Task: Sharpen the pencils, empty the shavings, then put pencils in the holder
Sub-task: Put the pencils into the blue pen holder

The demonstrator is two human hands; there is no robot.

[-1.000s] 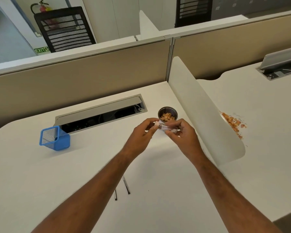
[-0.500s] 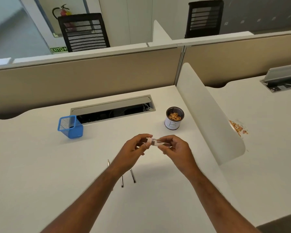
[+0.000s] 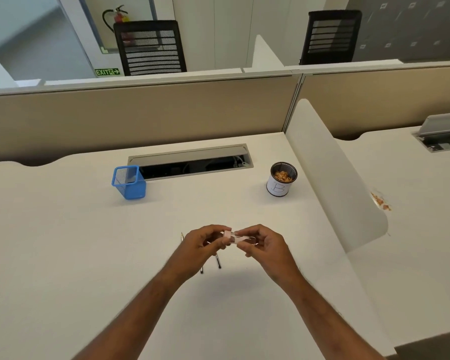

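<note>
Your left hand [image 3: 205, 242] pinches the sharpener's [image 3: 238, 238] pink cap, and your right hand [image 3: 261, 244] grips its clear body, likely to close it. Pencils [image 3: 218, 261] lie just under your fingers. Beyond stand the shavings cup [image 3: 282, 179] and, further left, the holder [image 3: 128, 182].

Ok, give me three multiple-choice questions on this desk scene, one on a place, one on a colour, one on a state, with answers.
1. Where is the blue mesh pencil holder?
A. beside the desk's cable slot
B. on a chair
C. in the left hand

2. What colour are the shavings in the round labelled black mesh cup?
A. green
B. orange-brown
C. blue

3. What are both hands doing?
A. resting flat
B. pinching a small clear sharpener
C. lifting the cup

Answers: 1 A, it stands at the slot's left end. 2 B, orange-brown flakes fill the cup. 3 B, left and right hand fingertips grip it.
</note>
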